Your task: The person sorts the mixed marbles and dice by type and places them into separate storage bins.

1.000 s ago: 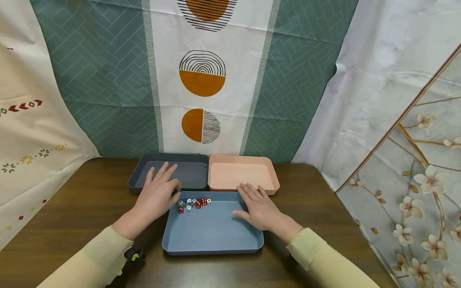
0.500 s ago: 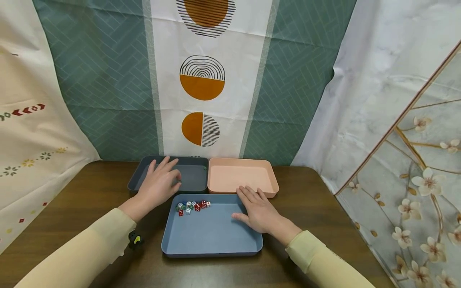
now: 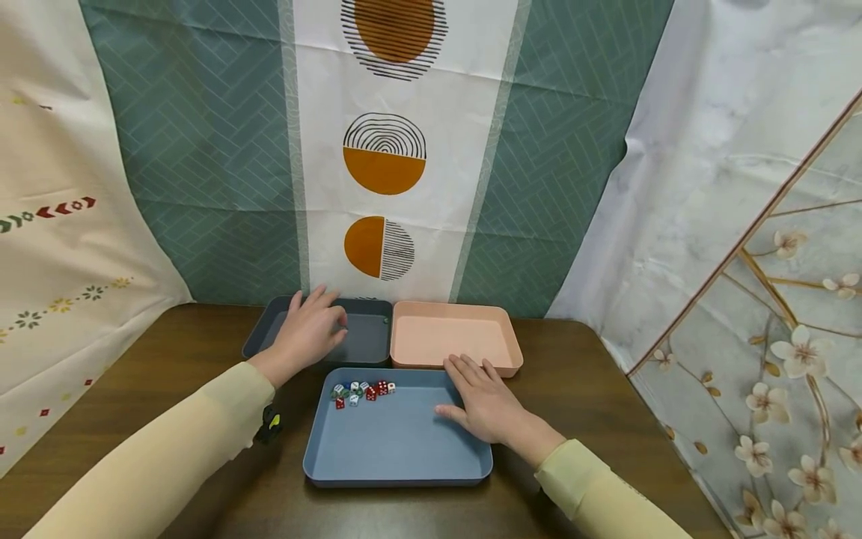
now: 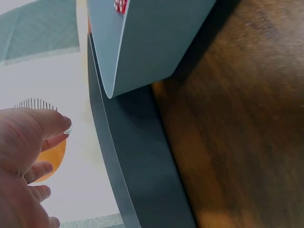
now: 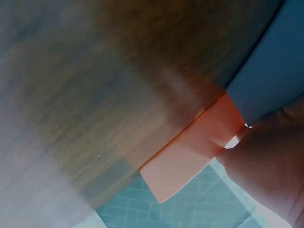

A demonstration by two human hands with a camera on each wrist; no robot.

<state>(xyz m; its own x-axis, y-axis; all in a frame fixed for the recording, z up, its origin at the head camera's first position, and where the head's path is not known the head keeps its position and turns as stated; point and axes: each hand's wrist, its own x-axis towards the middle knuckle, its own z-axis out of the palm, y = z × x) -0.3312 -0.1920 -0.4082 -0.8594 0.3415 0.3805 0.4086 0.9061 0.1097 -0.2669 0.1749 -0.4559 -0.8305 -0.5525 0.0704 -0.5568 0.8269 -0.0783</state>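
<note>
My left hand (image 3: 310,331) is over the dark grey tray (image 3: 367,345), its thumb and index finger pinching a small pale-green die (image 4: 69,128). Most of that die is hidden by the fingertips, and the other fingers spread out. My right hand (image 3: 486,400) rests with fingers extended across the right rim and back corner of the blue tray (image 3: 397,449), fingertips at the front rim of the pink tray (image 3: 451,333). In the blue tray's back left corner lies a cluster of dice: red dice (image 3: 382,388), white dice (image 3: 354,400) and some green and blue ones.
One green die (image 3: 386,320) lies at the right end of the dark grey tray. The three trays stand close together on a brown wooden table (image 3: 168,389). Patterned cloths (image 3: 222,187) hang behind and at both sides.
My left hand has moved forward from the blue tray's back left corner to over the dark grey tray, still pinching the die. The right hand stays in place; the head view has tilted slightly.
</note>
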